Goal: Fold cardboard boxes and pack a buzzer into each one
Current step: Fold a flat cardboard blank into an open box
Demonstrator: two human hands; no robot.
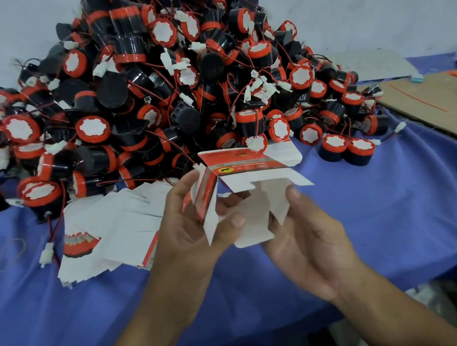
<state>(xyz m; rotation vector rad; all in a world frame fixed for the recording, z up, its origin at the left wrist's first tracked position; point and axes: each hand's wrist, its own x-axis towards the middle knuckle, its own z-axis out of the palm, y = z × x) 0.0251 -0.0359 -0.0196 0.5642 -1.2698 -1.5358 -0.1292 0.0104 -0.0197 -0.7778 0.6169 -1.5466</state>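
Observation:
A small red-and-white cardboard box (246,183), partly opened with its flaps loose, is held above the blue cloth in front of me. My left hand (190,226) grips its left side, thumb across the lower flap. My right hand (309,237) pinches the right flap from below, thumb on top. Behind the box rises a big heap of black buzzers (163,89) with red rims, white stickers and red wires. A stack of flat white box blanks (107,229) lies on the cloth to the left of my left hand.
The table is covered with a blue cloth (392,207). A brown cardboard sheet (432,103) lies at the far right. Two buzzers (345,150) stand apart at the heap's right foot. A loose white connector (46,253) lies at the left. The table's front edge drops off at the lower right.

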